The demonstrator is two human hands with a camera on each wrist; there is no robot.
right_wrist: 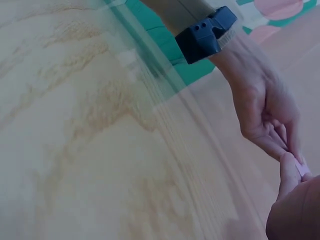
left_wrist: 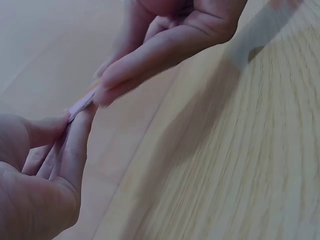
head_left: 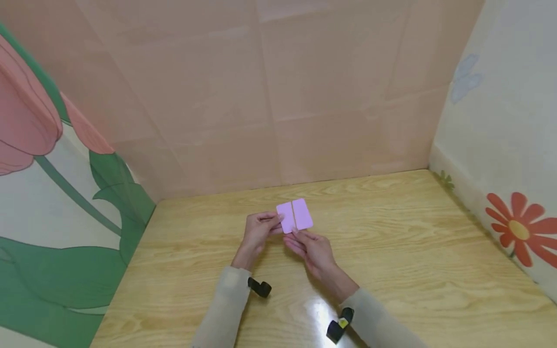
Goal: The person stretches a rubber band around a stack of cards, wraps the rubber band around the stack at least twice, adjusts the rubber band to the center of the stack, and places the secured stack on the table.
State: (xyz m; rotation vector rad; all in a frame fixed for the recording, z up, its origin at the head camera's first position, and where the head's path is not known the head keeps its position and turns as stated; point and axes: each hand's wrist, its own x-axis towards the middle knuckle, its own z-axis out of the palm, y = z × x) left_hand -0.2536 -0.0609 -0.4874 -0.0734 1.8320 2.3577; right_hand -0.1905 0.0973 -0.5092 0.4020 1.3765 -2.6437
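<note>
A small flat pink card-like piece (head_left: pixel 302 213) with rounded corners is held up over the table, a narrow tan band running across its middle. My left hand (head_left: pixel 259 231) pinches its left edge between thumb and fingers. At its lower edge, my right hand (head_left: pixel 314 250) grips it with the thumb on top and the fingers below. Seen edge-on in the left wrist view, the pink piece (left_wrist: pixel 81 103) looks thin, and both hands meet close around it. The right wrist view shows just a sliver of it between the fingertips.
The wood-grain table (head_left: pixel 187 251) spreads below both hands. A plain pinkish wall covering (head_left: pixel 270 106) rises behind it. Panels with a painted tulip (head_left: pixel 26 106) and a red flower (head_left: pixel 519 229) flank the table left and right. Each wrist carries a small black camera (head_left: pixel 260 288).
</note>
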